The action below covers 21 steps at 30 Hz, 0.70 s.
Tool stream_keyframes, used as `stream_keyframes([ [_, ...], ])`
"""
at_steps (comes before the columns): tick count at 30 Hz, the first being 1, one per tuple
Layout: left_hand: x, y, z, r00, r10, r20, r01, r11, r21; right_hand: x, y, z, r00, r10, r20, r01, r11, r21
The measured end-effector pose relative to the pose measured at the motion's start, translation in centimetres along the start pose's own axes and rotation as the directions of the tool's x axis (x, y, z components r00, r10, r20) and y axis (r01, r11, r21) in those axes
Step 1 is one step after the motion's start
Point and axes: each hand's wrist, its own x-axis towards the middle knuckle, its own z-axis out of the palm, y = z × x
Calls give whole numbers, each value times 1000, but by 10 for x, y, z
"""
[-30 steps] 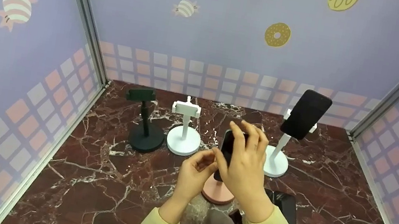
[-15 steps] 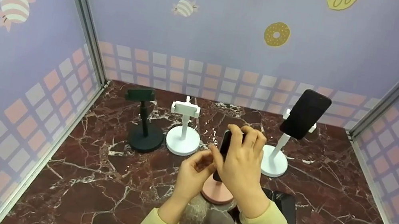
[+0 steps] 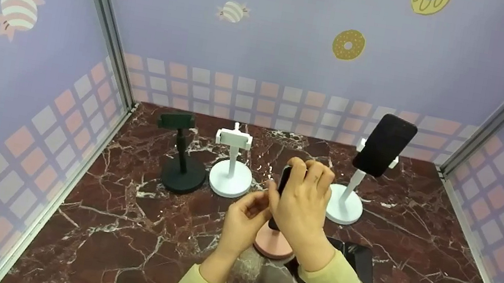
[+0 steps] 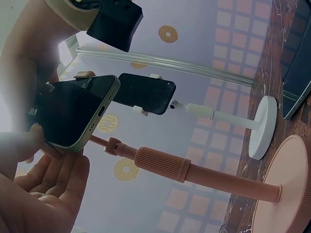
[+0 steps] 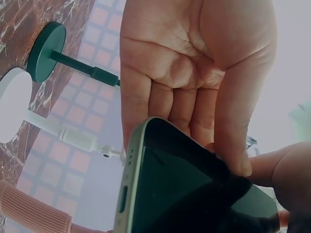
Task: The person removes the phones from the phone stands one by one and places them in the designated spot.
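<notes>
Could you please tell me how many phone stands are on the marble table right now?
4: a black stand at rear left, a white stand beside it, a pink stand under the hands, and a white stand with a phone at rear right. The arms may hide more.

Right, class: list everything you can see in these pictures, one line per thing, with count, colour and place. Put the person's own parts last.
pink phone stand: 1, pink, middle of the tabletop, under the hands.
held phone: 1, dark screen with pale green edge, at the top of the pink phone stand.
white stand with phone: 1, white, back right; a black phone is clamped in it.
empty white stand: 1, white, back centre-left.
black stand: 1, black, back left.
flat phone: 1, black, lying beside the right sleeve.
marble tabletop: 1, dark red with white veins.
walls: lilac, with doughnut and sweet prints.
left hand: at the held phone's lower end.
right hand: grips the held phone.
</notes>
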Motion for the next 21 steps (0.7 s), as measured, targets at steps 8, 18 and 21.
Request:
stream_keyframes([
  [8,0,1,1,1000,-8,8,8,999,-32,2,-2,3,999,36,-7,-36,999,-4],
  [18,-1,4,1,1000,-13,-1,13,999,-32,2,-3,4,999,42,1,-42,999,-10],
  [21,-1,4,2,1000,-6,1,6,1000,-31,3,-4,3,999,48,10,-48,999,-13],
])
